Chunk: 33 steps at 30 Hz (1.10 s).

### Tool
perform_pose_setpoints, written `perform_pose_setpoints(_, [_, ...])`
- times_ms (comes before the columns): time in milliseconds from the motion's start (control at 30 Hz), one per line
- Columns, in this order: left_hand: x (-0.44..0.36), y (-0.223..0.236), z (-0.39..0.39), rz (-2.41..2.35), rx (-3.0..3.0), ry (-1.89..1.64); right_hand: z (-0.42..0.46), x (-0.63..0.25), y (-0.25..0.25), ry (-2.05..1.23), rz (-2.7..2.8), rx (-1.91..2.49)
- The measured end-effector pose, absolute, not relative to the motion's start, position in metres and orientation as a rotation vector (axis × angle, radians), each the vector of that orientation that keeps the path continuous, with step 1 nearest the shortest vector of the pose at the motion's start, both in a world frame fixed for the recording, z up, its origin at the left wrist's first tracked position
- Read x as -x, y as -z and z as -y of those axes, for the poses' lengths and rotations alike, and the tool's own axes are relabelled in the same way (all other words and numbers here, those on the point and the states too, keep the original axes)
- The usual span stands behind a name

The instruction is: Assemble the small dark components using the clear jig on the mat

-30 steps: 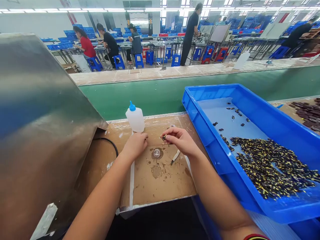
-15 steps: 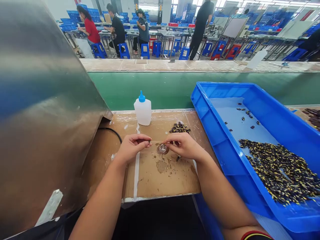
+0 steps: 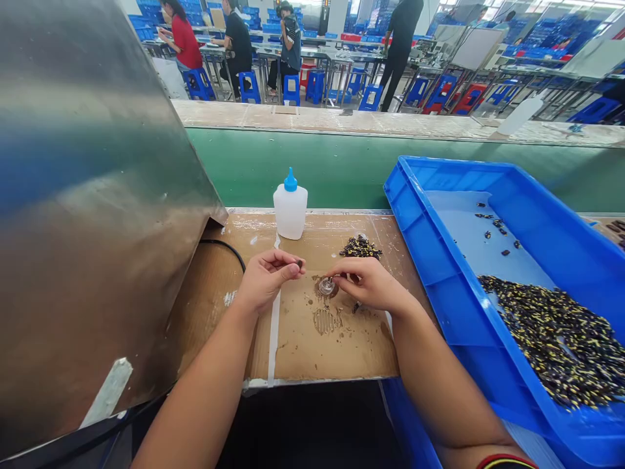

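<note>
Factory workshop — green assembly-line bench (image 3: 293, 170), rows of steel worktables (image 3: 332, 63), blue plastic stools (image 3: 250, 88), stacked blue crates (image 3: 151, 14)

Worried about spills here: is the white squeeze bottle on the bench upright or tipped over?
Upright: the white squeeze bottle stands on its base on the cardboard work surface, with its blue nozzle pointing straight up.

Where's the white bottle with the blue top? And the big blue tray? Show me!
White plastic squeeze bottle (image 3: 290, 212), head view, on its middle body.
Blue plastic tray (image 3: 434, 260), head view, on its left wall.
</note>
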<state>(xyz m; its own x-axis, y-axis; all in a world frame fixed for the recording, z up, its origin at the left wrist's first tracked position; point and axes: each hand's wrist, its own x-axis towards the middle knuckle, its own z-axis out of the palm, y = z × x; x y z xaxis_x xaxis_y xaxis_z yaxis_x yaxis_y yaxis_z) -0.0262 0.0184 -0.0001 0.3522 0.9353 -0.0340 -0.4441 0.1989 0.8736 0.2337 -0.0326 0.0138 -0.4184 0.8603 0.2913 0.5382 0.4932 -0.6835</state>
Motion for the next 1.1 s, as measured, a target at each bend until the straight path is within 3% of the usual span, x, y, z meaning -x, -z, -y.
perform_pose_setpoints(867, [0.030,-0.009,-0.015,-0.564,-0.679,-1.148,0.031,-0.243,-0.013,-0.604,2.048,1.267])
perform_pose_setpoints(1100, [0.026,-0.006,-0.012,-0.528,-0.708,-1.105,0.038,-0.223,-0.013,-0.682,1.716,1.111])
